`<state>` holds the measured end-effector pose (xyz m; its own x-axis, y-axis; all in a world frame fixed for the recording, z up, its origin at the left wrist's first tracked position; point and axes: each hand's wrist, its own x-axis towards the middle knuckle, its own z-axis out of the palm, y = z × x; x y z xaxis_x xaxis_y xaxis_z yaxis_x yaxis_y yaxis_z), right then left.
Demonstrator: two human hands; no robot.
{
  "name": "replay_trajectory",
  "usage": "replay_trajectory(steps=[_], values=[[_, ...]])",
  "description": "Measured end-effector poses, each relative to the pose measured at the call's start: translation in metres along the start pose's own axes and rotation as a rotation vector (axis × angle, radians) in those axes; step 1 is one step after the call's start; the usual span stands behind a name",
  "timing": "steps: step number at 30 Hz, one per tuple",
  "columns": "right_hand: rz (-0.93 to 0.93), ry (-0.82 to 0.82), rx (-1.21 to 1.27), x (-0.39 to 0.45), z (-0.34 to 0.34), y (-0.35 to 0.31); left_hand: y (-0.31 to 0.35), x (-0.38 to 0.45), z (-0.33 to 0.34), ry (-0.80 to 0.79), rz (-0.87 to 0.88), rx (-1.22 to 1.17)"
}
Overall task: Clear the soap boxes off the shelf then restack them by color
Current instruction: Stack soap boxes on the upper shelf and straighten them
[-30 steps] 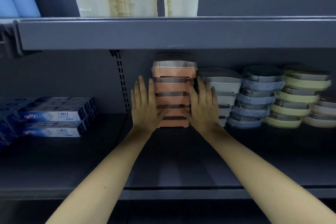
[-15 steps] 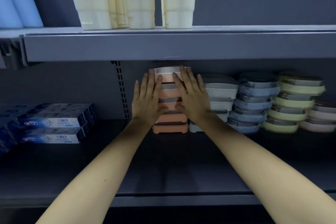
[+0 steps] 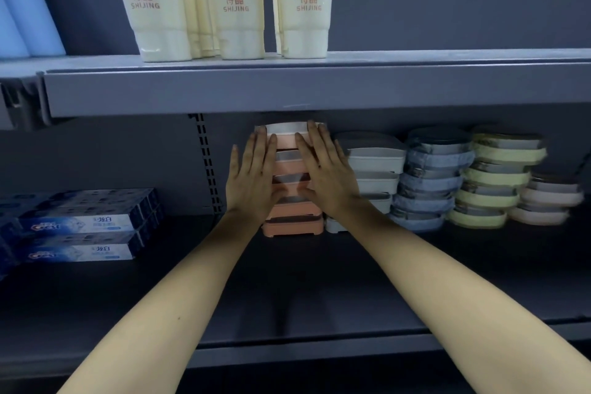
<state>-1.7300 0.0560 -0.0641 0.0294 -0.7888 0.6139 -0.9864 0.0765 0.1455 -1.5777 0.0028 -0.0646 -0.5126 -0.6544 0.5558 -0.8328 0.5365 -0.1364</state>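
The dark grey metal shelf [image 3: 303,291] I'm working on holds every soap box again, in colour columns along its back from about 12 o'clock to 3 o'clock. Above it, the upper grey shelf board [image 3: 319,86] carries pale yellow squeeze tubes [image 3: 236,3]; at 9 o'clock sit blue-and-white toothpaste cartons [image 3: 80,224].

The tall stack of orange plastic soap boxes [image 3: 292,224] stands at 12 o'clock, just beside the white soap box stack [image 3: 374,160], then the blue stack [image 3: 431,176], the yellow-green stack [image 3: 499,173] and a short pale pink stack [image 3: 550,198] farthest right.

My left hand [image 3: 252,179] and right hand [image 3: 326,176] lie flat with straight fingers against the front of the orange stack, thumbs nearly meeting, pressing and gripping nothing.

A second ago my palms flanked the stack's lower half, spread to either side. Since then both have slid up and inward, so my fingertips now reach the top box. I judge this a squaring-up push: the restacking looks nearly finished, with the orange column being trued last.
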Motion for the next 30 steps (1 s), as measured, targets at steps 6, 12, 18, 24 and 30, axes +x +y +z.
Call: replay_trajectory(steps=[6, 12, 18, 24, 30], values=[[-0.008, -0.027, 0.043, 0.001, -0.002, -0.002, -0.006, -0.001, 0.003, 0.006, 0.032, -0.022], [-0.072, 0.001, -0.059, -0.003, -0.005, 0.006, -0.005, -0.001, 0.009, 0.043, 0.078, -0.017], [-0.019, 0.056, -0.099, -0.023, -0.012, 0.040, 0.010, 0.001, 0.011, 0.052, 0.101, 0.036], [0.052, -0.042, -0.126, -0.037, -0.024, 0.091, 0.029, -0.001, 0.016, 0.172, 0.103, 0.058], [0.016, -0.170, -0.091, -0.040, -0.027, 0.128, 0.079, -0.026, 0.032, 0.285, 0.245, -0.136]])
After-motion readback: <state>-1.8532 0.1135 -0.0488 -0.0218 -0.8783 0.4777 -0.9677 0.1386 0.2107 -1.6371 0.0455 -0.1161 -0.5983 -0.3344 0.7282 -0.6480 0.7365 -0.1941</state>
